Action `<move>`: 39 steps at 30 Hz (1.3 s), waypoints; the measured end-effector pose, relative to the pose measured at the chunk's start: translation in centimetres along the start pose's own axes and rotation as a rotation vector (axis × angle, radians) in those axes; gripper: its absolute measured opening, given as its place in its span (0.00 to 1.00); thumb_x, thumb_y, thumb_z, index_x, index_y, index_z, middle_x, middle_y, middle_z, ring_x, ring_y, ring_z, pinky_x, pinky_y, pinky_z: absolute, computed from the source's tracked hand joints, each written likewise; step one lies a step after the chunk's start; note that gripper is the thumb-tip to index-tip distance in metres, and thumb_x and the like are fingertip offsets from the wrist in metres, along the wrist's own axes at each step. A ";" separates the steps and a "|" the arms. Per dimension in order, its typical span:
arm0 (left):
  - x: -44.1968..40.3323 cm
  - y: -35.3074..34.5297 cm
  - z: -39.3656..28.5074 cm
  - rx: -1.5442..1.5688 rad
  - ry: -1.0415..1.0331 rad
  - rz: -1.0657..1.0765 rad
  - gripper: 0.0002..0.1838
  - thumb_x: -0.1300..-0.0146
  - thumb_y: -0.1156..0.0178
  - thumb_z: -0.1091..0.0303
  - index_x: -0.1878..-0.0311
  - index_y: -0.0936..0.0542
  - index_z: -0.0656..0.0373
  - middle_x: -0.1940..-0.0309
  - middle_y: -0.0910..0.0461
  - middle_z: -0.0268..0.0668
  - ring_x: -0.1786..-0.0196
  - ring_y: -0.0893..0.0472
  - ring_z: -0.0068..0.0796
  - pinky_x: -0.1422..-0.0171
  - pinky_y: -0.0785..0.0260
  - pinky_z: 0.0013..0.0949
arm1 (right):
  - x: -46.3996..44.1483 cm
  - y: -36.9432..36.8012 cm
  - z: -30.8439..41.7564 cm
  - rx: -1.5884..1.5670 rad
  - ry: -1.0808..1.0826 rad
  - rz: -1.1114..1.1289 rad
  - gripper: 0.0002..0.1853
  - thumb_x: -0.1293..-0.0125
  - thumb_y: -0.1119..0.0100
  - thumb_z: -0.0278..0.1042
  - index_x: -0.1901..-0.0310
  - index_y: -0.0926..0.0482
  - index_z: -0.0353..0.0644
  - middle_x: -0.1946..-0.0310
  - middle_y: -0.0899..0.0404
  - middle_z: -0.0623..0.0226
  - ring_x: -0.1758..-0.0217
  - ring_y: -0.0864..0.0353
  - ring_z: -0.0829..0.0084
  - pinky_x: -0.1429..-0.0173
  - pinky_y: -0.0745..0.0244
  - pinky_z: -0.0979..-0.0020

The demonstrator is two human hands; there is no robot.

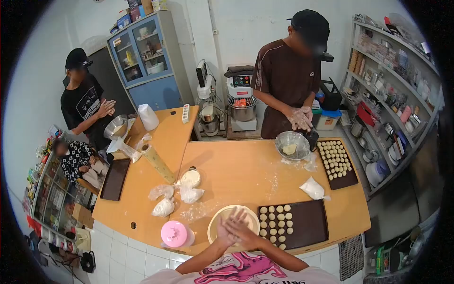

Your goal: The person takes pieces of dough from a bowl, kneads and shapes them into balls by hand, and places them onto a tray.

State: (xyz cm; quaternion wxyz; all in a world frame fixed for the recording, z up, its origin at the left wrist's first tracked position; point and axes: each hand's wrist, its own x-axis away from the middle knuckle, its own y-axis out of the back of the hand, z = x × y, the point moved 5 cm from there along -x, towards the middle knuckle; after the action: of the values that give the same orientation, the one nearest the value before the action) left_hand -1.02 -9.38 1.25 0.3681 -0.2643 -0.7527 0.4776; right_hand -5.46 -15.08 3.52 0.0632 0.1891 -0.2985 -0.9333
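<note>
While the left hand [223,233] and right hand [242,231] overlap above the cream bowl [211,233], fingers extended, contents between palms hidden, near baking tray [309,225] looks part-loaded: dough balls [272,217] left, right side unfilled.

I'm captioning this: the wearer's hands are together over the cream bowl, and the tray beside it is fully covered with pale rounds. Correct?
No: in the head view, pale rounds cover only the left of the tray; its right is bare. The hands are together over the cream bowl.
</note>
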 end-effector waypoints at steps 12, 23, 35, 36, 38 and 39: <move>0.1 0.2 0.1 0.078 0.013 0.013 0.36 0.31 0.65 0.37 0.28 0.42 0.51 0.29 0.40 0.40 0.29 0.40 0.36 0.24 0.51 0.42 | 0.7 -1.3 -1.1 0.053 0.036 -0.006 0.29 0.27 0.60 0.50 0.27 0.44 0.50 0.26 0.49 0.58 0.22 0.59 0.48 0.25 0.72 0.41; -0.3 0.8 0.3 -0.031 0.019 0.159 0.40 0.33 0.74 0.30 0.25 0.45 0.44 0.28 0.42 0.40 0.28 0.41 0.40 0.23 0.52 0.45 | 0.4 0.5 -2.1 0.173 -0.094 0.028 0.30 0.27 0.60 0.50 0.28 0.43 0.49 0.26 0.50 0.57 0.22 0.59 0.49 0.26 0.72 0.39; -0.6 3.4 0.5 0.160 0.101 0.352 0.43 0.35 0.67 0.30 0.23 0.56 0.44 0.24 0.56 0.42 0.23 0.53 0.41 0.23 0.55 0.50 | 0.7 -1.4 -3.6 0.213 -0.155 0.064 0.29 0.26 0.63 0.52 0.27 0.44 0.52 0.25 0.49 0.61 0.21 0.63 0.50 0.25 0.73 0.41; -1.0 3.7 0.3 0.096 0.044 0.379 0.43 0.35 0.67 0.29 0.24 0.56 0.44 0.24 0.55 0.43 0.23 0.53 0.43 0.23 0.55 0.50 | 0.7 -2.5 -2.7 0.089 -0.090 0.101 0.29 0.26 0.63 0.52 0.27 0.45 0.52 0.25 0.50 0.60 0.21 0.63 0.50 0.25 0.73 0.41; -1.4 4.2 0.8 -0.059 -0.009 0.425 0.44 0.36 0.66 0.29 0.24 0.54 0.45 0.24 0.55 0.43 0.23 0.52 0.45 0.23 0.55 0.50 | 0.8 -4.2 -1.3 -0.002 0.073 0.171 0.30 0.27 0.64 0.52 0.27 0.43 0.51 0.25 0.50 0.60 0.21 0.62 0.48 0.25 0.71 0.41; -1.3 4.0 1.4 -0.150 -0.006 0.443 0.43 0.36 0.66 0.29 0.24 0.54 0.45 0.24 0.54 0.43 0.23 0.52 0.46 0.23 0.55 0.50 | 0.6 -3.9 -1.6 0.033 0.033 0.152 0.29 0.27 0.63 0.52 0.28 0.43 0.51 0.25 0.50 0.60 0.22 0.62 0.48 0.25 0.71 0.41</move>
State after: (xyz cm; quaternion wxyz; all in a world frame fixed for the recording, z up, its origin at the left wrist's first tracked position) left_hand -1.18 -9.44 -3.20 0.2312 -0.4484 -0.7108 0.4902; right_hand -5.45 -12.91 -0.16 0.1356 0.1824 -0.3262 -0.9176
